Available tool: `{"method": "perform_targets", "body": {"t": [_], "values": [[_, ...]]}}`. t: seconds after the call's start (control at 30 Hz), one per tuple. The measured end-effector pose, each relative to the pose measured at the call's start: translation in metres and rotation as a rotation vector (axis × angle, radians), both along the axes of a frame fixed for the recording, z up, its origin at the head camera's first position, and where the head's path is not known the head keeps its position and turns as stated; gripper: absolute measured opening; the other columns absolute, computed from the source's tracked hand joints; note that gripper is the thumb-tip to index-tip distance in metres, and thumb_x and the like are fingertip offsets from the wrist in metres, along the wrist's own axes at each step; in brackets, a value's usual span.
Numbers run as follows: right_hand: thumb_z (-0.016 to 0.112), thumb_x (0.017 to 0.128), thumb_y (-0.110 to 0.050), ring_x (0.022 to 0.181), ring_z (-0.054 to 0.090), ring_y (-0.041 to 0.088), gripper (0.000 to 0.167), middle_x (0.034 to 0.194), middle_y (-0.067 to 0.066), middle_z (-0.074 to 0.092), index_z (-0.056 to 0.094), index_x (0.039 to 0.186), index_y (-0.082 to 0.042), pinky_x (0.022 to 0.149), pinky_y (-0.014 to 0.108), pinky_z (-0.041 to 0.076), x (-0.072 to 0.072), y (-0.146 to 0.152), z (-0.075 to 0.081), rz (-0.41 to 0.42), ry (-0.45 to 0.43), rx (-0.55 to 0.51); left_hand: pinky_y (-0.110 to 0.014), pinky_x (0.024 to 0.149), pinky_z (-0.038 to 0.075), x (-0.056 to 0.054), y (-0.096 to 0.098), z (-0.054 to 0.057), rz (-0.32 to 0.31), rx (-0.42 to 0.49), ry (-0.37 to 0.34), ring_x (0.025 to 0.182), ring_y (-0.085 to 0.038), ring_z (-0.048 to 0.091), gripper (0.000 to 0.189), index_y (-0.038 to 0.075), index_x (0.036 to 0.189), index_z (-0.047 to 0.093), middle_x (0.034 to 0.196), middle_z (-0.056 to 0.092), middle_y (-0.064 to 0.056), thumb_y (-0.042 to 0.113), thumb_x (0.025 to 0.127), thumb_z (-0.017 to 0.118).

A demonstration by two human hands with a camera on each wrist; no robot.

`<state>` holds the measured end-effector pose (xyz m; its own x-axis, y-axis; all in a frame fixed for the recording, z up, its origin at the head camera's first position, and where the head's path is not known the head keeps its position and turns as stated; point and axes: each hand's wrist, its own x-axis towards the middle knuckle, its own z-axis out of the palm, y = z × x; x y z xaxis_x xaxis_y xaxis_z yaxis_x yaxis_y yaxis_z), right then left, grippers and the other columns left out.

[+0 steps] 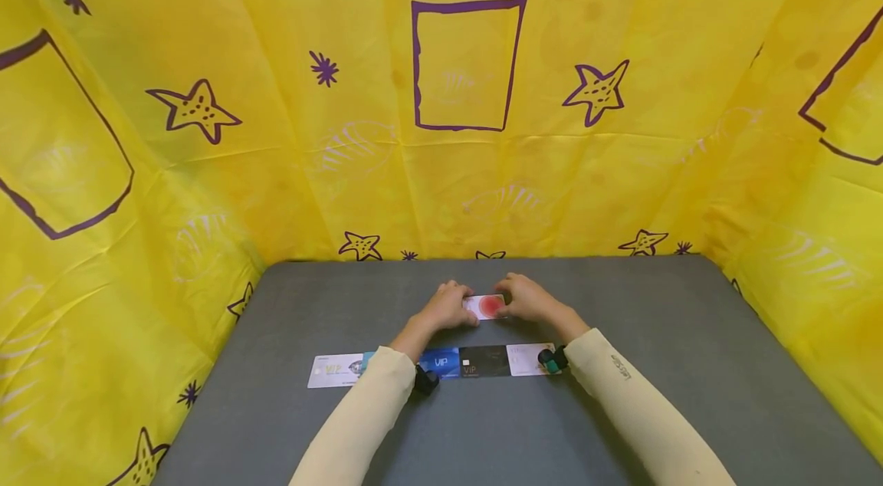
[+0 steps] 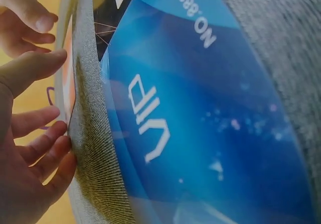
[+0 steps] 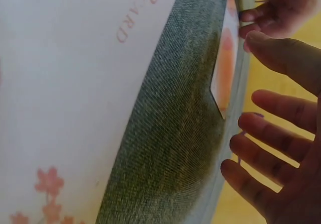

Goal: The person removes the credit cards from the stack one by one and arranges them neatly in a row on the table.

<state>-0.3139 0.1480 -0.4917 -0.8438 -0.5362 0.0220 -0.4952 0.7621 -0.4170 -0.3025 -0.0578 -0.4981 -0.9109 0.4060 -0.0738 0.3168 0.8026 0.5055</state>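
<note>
A white card with a red-orange disc (image 1: 490, 307) lies on the grey table beyond a row of other cards. My left hand (image 1: 447, 307) is at its left end, thumb low and fingers at the far corner. At the right end is my right hand (image 1: 527, 297), its thumb near the card's edge. In the left wrist view the left hand (image 2: 35, 143) has its fingers apart and gently bent beside the card (image 2: 71, 78). The right wrist view has the right hand's fingers (image 3: 271, 131) spread and relaxed next to the card (image 3: 225, 68).
Nearer me runs the row: a white VIP card (image 1: 334, 371), a light-blue one mostly behind my left sleeve, a blue VIP card (image 1: 441, 363), a black VIP card (image 1: 484, 362) and a white flowered card (image 1: 526, 360). Yellow patterned cloth (image 1: 455, 187) walls the grey table (image 1: 483, 432).
</note>
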Motion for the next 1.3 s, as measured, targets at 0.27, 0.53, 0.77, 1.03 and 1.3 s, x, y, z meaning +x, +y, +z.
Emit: {"method": "perform_targets", "body": {"t": [0.27, 0.53, 0.77, 1.03, 1.3], "values": [[0.081, 0.073, -0.020, 0.089, 0.055, 0.023, 0.040, 0.102, 0.011, 0.063, 0.071, 0.107, -0.001, 0.082, 0.039, 0.046, -0.002, -0.008, -0.004, -0.012, -0.011, 0.052, -0.039, 0.091, 0.043, 0.000, -0.001, -0.001, 0.000, -0.049, 0.035, 0.100, -0.027, 0.049, 0.057, 0.000, 0.123, 0.064, 0.113, 0.059, -0.016, 0.024, 0.075, 0.081], [0.082, 0.071, -0.018, 0.088, 0.054, 0.024, 0.038, 0.097, 0.009, 0.060, 0.071, 0.104, -0.002, 0.082, 0.040, 0.045, -0.004, -0.012, -0.006, 0.009, 0.018, 0.084, -0.041, 0.092, 0.045, 0.000, -0.001, -0.003, 0.011, -0.065, 0.061, 0.104, -0.029, 0.051, 0.050, 0.001, 0.118, 0.067, 0.112, 0.059, -0.015, 0.026, 0.077, 0.081], [0.082, 0.072, -0.018, 0.090, 0.054, 0.024, 0.039, 0.099, 0.008, 0.058, 0.071, 0.106, -0.002, 0.085, 0.041, 0.046, -0.006, -0.013, -0.003, 0.004, -0.023, 0.112, -0.041, 0.093, 0.045, -0.001, -0.001, -0.005, 0.000, -0.067, 0.072, 0.105, -0.029, 0.052, 0.048, 0.002, 0.116, 0.068, 0.113, 0.060, -0.015, 0.027, 0.077, 0.080], [0.082, 0.072, -0.020, 0.085, 0.050, 0.021, 0.040, 0.094, 0.007, 0.055, 0.071, 0.105, -0.001, 0.079, 0.036, 0.044, -0.006, -0.011, -0.004, 0.022, -0.046, 0.099, -0.038, 0.088, 0.044, -0.001, -0.002, -0.008, -0.019, -0.079, 0.081, 0.100, -0.027, 0.051, 0.047, 0.002, 0.114, 0.067, 0.110, 0.060, -0.014, 0.028, 0.078, 0.079], [0.082, 0.072, -0.022, 0.081, 0.049, 0.017, 0.041, 0.092, 0.005, 0.054, 0.071, 0.106, -0.002, 0.074, 0.029, 0.041, -0.008, -0.008, -0.005, 0.050, -0.018, 0.074, -0.039, 0.091, 0.044, 0.001, -0.002, -0.005, -0.025, -0.080, 0.086, 0.101, -0.027, 0.052, 0.050, 0.001, 0.118, 0.065, 0.111, 0.060, -0.015, 0.026, 0.076, 0.079]]}}
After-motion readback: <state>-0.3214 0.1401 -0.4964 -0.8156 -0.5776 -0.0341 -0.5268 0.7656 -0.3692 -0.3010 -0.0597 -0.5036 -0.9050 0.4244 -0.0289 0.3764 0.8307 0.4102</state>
